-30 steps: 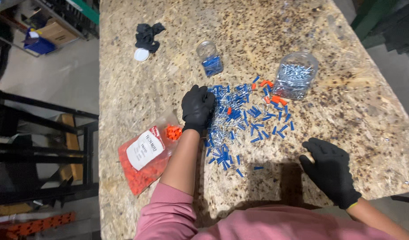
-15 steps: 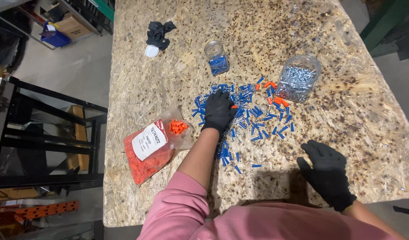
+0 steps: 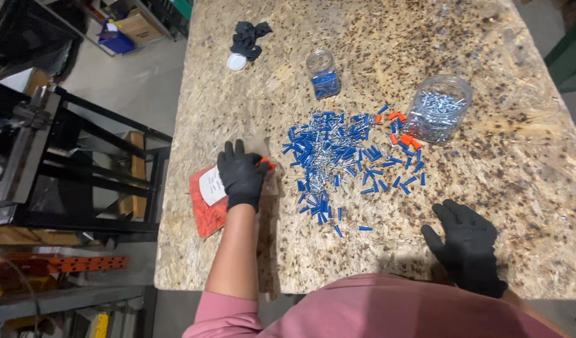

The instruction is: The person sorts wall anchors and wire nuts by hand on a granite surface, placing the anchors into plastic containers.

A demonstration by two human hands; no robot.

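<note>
Black-gloved, our left hand (image 3: pixel 241 174) lies over the clear bag of orange connectors (image 3: pixel 207 203) at the table's (image 3: pixel 338 263) left edge, seemingly pinching one orange piece, though we cannot tell. Our right hand (image 3: pixel 466 241) rests spread and flat, holding nothing, below the blue connector pile (image 3: pixel 341 156).

A speckled chipboard table (image 3: pixel 488 37) carries a wide scatter of blue connectors (image 3: pixel 338 156) at its centre, with a few orange connectors (image 3: pixel 400 128) at the scatter's far right edge. Just beside them stands a large clear jar of metal pieces (image 3: pixel 439 109), and farther back a small clear jar (image 3: pixel 322 73). A clear bag of orange connectors (image 3: pixel 207 200) lies near the left edge, a black glove (image 3: pixel 249 36) and white lid (image 3: pixel 237 61) at the far left.
</note>
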